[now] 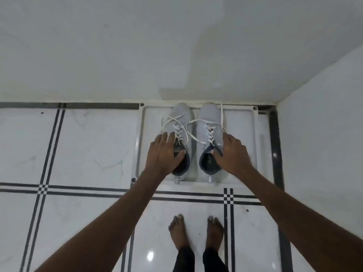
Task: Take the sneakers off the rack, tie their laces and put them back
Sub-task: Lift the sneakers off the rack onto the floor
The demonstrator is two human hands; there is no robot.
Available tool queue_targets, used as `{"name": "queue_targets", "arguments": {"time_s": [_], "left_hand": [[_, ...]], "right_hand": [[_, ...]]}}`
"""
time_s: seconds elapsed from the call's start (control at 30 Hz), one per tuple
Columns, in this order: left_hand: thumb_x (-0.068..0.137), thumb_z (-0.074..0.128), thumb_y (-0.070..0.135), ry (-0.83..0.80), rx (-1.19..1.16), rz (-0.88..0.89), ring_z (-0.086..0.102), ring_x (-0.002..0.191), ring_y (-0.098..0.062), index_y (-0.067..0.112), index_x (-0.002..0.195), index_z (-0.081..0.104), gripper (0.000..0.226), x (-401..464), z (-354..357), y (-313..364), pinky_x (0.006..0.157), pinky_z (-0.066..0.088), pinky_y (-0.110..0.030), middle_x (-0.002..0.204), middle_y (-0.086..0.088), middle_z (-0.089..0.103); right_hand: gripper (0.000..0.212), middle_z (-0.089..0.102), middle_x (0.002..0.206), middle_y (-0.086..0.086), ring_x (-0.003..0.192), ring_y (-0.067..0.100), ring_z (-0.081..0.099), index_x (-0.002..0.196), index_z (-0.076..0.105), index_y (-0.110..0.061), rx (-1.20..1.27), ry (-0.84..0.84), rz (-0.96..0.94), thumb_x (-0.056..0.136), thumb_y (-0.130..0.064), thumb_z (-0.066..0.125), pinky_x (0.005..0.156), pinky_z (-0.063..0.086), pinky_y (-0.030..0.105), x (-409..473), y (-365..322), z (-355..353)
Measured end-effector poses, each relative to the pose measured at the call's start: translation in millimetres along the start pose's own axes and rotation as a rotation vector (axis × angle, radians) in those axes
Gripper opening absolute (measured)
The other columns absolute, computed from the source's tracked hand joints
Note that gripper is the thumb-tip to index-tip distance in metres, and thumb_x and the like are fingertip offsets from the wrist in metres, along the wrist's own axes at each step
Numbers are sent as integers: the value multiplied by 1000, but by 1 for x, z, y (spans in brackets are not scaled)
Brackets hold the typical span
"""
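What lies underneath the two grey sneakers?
A white rack lies under both sneakers, its raised rim showing around them. The sneakers cover the part right beneath their soles.

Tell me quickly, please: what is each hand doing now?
Left hand: closed on the collar of the left sneaker, thumb inside.
Right hand: closed on the collar of the right sneaker, thumb inside.

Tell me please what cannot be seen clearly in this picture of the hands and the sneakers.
- Head view: the insole print of the right sneaker is too small to read.
- Head view: the left hand covers the opening of the left sneaker, so its inside is mostly hidden.
- Head view: the right hand hides the right sneaker's outer side.
- Head view: the rack is seen from straight above; any lower shelves are hidden.
- Head view: the laces cross; which end belongs where is unclear.
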State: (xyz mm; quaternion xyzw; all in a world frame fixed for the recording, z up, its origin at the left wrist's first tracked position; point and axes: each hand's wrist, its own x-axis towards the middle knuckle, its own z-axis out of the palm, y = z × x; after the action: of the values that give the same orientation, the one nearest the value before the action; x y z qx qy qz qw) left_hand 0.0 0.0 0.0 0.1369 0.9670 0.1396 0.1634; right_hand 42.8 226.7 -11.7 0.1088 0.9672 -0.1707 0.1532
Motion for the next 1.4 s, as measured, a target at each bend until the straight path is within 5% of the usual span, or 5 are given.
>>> {"name": "queue_targets", "arguments": {"time_s": [0.2,0.47,0.97,1.2,1.4], "left_hand": [[91,58,21,-77,-239,-206,63,108,-36,18,151,30,66,3,49,-21,88,51,-43,130,-13,60],[95,48,8,76,-231,-278,67,85,-39,19,141,52,48,-2,62,-20,72,50,-41,96,-19,74],[91,56,7,241,-412,-279,71,84,-27,19,138,57,49,-171,43,-13,70,43,-23,94,-12,77],[94,55,8,193,-440,-252,64,74,-18,20,141,54,49,-284,96,-47,67,37,-17,89,-10,75],[91,54,7,159,-486,-291,65,71,-26,21,139,56,50,-340,181,-87,70,55,-34,80,-10,74]], "right_hand": [[32,66,95,16,88,39,61,107,54,-5,291,-92,288,83,-24,62,75,45,38,-3,18,51],[6,54,75,6,68,28,47,87,56,-5,327,-67,274,81,-6,56,65,33,29,-7,8,56],[6,56,68,9,61,28,47,81,56,1,300,38,144,80,-3,52,58,31,31,-158,-14,42],[5,48,61,3,59,27,44,74,52,-2,301,74,176,79,-2,53,52,28,29,-271,-26,117],[8,49,67,2,65,29,47,79,51,-9,276,-6,231,84,-2,51,53,28,28,-315,-21,210]]}}
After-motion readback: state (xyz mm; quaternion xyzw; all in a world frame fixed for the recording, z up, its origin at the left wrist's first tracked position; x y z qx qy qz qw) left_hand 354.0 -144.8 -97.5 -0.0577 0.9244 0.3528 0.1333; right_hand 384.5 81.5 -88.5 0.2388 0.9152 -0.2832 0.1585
